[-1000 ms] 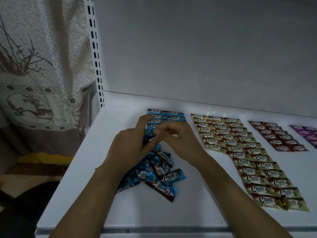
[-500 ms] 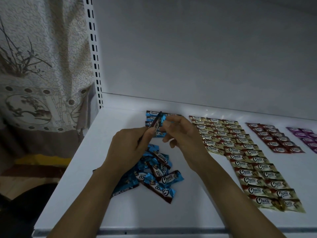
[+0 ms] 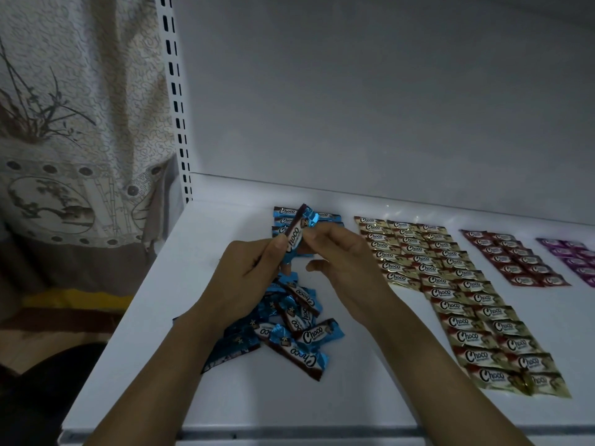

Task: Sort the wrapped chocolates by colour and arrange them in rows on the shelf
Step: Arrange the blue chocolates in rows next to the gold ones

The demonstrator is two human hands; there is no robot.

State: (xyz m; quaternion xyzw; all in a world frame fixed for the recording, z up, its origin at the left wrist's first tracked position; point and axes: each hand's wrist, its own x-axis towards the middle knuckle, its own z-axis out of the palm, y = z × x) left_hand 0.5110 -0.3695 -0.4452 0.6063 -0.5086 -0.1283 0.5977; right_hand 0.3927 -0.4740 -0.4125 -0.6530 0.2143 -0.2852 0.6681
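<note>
Both hands hold one blue wrapped chocolate (image 3: 294, 235) upright above the white shelf (image 3: 322, 400). My left hand (image 3: 244, 278) pinches its lower end and my right hand (image 3: 341, 262) pinches its side near the top. A loose pile of blue chocolates (image 3: 289, 326) lies under my left wrist. Behind the hands sit short rows of blue chocolates (image 3: 285, 217), partly hidden. To the right lie rows of gold chocolates (image 3: 450, 291), red chocolates (image 3: 515, 259) and purple chocolates (image 3: 576, 255).
The shelf's grey back wall (image 3: 386, 107) rises behind the rows. A white perforated upright (image 3: 177, 101) marks the shelf's left end, with a patterned curtain (image 3: 74, 123) beyond it. The shelf's front edge (image 3: 289, 432) runs below my forearms.
The blue chocolate has been lifted off the rows and turned upright between both hands, its label now facing me. The hands have risen slightly.
</note>
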